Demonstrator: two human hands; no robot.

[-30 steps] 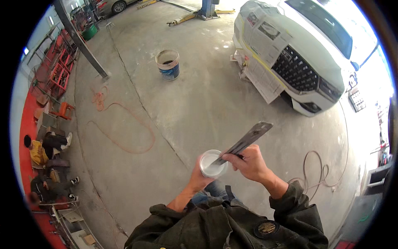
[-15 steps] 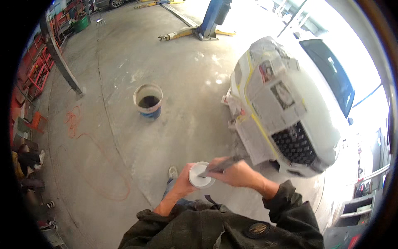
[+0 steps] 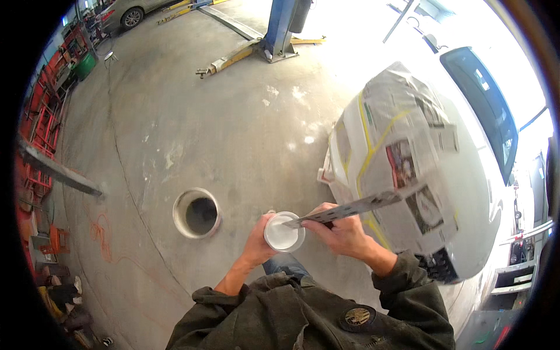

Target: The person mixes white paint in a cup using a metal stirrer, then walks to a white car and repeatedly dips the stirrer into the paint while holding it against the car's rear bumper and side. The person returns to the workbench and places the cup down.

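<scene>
A clear cup of white liquid (image 3: 282,238) is held in front of my body by my left hand (image 3: 259,240), whose fingers wrap round its left side. My right hand (image 3: 343,233) grips a long flat metal strip with holes (image 3: 364,205). One end of the strip dips into the white liquid; the other points up to the right. Both forearms come from dark sleeves. Just right of my hands is a white car (image 3: 484,216), its front covered with masking paper (image 3: 373,157) and yellow tape.
A bucket (image 3: 217,226) with dark liquid stands on the concrete floor to the left. An orange hose (image 3: 105,242) lies further left, near red racks (image 3: 44,151). A blue lift post (image 3: 279,35) with yellow arms stands ahead, and a parked car (image 3: 131,14) is far left.
My view has moved forward, so the bucket appears lower and nearer. The metal strip has turned from a blurred, steeper pose to extend farther out to the right, its tip still in the cup.
</scene>
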